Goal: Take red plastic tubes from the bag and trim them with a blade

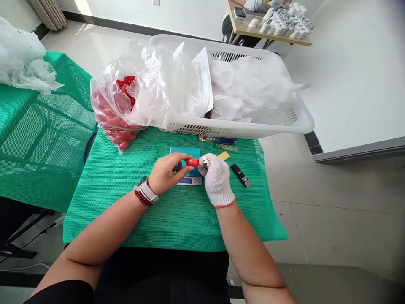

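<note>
My left hand [167, 171], bare with a watch and beads at the wrist, pinches a small red plastic tube [192, 162] between thumb and fingers. My right hand [217, 179] wears a white knit glove and is closed around what looks like a lighter [205, 161]; only its metal head shows, right beside the tube's end. Whether the two touch, I cannot tell. Beneath both hands lies a small digital scale [190, 181] with a blue top, partly covered by my fingers.
Several lighters [226, 141], a yellow strip [224, 155] and a black tool with a metal end [240, 175] lie on the green mesh cloth [183, 219]. A bag of red pieces [117, 109] and a white basket [234, 126] stand behind. Someone sits at a far table [247, 31].
</note>
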`<state>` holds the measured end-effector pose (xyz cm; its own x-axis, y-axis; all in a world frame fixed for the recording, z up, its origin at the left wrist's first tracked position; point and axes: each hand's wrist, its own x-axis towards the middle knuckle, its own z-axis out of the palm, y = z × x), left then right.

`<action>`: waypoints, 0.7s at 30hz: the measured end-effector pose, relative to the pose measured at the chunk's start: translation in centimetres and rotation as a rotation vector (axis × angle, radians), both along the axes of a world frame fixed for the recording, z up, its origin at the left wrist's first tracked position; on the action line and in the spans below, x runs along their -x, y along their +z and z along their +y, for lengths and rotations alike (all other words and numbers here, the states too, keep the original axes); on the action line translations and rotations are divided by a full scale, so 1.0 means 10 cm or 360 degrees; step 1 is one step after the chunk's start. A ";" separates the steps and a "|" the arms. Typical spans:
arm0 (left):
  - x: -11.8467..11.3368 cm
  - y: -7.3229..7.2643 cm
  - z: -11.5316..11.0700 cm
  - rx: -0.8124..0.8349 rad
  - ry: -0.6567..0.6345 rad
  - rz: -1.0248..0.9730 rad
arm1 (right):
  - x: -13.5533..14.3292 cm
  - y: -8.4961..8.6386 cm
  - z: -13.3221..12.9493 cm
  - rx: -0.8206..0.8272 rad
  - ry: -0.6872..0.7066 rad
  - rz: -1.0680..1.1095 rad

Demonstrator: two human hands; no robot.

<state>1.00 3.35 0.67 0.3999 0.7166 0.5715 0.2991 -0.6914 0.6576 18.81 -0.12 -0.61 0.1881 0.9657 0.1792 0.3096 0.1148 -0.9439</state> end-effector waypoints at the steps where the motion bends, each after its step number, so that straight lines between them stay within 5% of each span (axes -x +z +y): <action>1: 0.00 0.00 0.00 0.0006 0.0004 -0.0005 | 0.00 0.00 -0.02 0.0000 0.0024 -0.0002; 12: 0.00 0.03 -0.01 -0.0004 -0.0062 0.0063 | 0.02 0.08 -0.06 -0.0014 -0.0028 -0.0106; 21: -0.01 0.03 -0.01 -0.0020 0.0076 0.0061 | 0.05 0.07 -0.13 -0.0038 0.0021 -0.0141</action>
<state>1.10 3.24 0.97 0.3873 0.7283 0.5653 0.3568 -0.6838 0.6365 18.35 -1.37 0.11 0.1577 0.9632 0.2176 0.3900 0.1417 -0.9099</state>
